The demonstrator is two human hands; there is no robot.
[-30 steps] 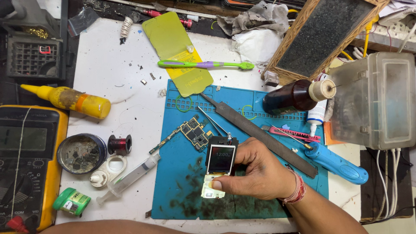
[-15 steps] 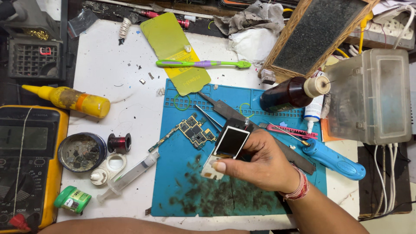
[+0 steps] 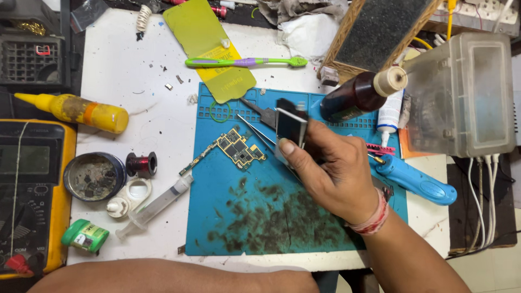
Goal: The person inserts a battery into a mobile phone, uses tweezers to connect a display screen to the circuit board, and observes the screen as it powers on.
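Gripping a small dark rectangular screen module (image 3: 291,126), the right hand (image 3: 331,173) hovers above the blue silicone mat (image 3: 228,228); the left hand is out of view.

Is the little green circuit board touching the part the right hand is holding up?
Apart. The head view shows bare blue mat between the circuit board and the small dark part pinched in the right hand.
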